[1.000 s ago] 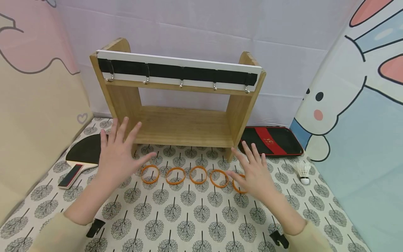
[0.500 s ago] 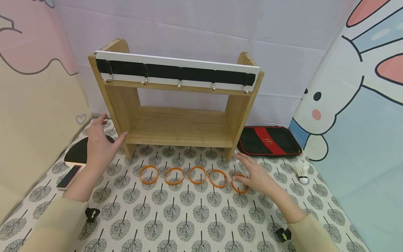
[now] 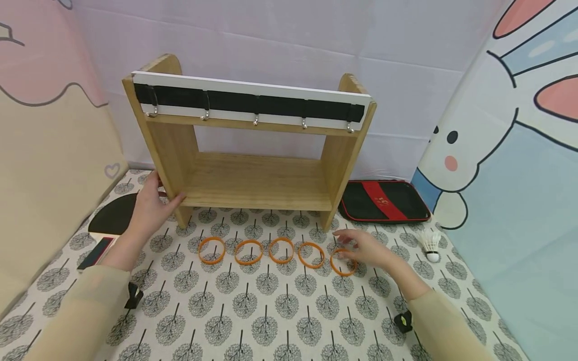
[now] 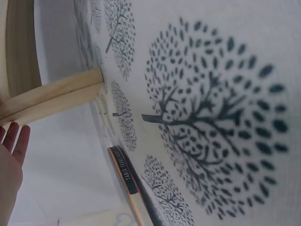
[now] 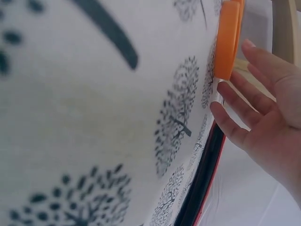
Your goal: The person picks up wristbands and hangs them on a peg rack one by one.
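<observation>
- Currently, the left hand [image 3: 150,208] is gripping the left side of the wooden shelf [image 3: 259,180].
- The right hand [image 3: 363,247] is hovering, fingers loosely bent and parted.
- Just by its fingertips, the rightmost orange ring [image 5: 227,42] is lying; four other rings [image 3: 281,262] are sitting between the hands.

At the head view's centre, the rack [image 3: 257,183] is showing smooth, pale wood, its hooks [image 3: 205,116] gleaming like polished metal. Below, the tablecloth [image 3: 280,328] is looking matt. At the right wrist view's upper right, an orange ring [image 5: 227,42] is appearing smooth, like plastic.
</observation>
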`<state>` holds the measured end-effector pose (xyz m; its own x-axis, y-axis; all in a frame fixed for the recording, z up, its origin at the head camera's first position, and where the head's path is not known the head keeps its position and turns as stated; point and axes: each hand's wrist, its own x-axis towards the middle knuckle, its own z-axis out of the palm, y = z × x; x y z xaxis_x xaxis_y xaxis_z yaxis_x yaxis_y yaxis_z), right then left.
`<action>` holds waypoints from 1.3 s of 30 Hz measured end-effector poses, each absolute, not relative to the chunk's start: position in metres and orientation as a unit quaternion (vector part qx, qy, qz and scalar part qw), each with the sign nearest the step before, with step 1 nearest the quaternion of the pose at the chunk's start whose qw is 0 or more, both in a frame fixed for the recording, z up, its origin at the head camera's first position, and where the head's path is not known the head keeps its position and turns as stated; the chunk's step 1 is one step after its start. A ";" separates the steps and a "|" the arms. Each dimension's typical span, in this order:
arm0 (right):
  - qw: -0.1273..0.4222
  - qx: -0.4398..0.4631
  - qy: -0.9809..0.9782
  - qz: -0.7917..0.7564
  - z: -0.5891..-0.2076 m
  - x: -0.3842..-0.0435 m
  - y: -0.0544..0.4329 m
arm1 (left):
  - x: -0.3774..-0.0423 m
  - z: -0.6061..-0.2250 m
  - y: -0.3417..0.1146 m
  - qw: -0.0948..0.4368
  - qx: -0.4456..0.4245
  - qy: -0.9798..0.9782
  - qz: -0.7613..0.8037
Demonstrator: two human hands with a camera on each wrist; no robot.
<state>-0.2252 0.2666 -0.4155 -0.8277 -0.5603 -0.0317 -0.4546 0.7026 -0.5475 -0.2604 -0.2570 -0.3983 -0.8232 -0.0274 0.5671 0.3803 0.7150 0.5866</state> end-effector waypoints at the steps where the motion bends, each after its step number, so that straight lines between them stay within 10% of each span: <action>1: 0.096 -0.281 0.917 -0.264 -0.417 -0.227 0.267 | -0.261 -0.400 -0.258 0.276 -0.101 -0.881 -0.371; 39: 0.104 -0.262 0.880 -0.382 -0.393 -0.227 0.259 | -0.263 -0.414 -0.259 0.241 -0.066 -0.870 -0.425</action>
<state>-0.2266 0.2593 -0.3930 -0.8411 -0.5406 0.0173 -0.3818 0.5709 -0.7269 -0.2629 -0.2592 -0.4139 -0.8750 -0.0897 0.4757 0.3197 0.6308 0.7071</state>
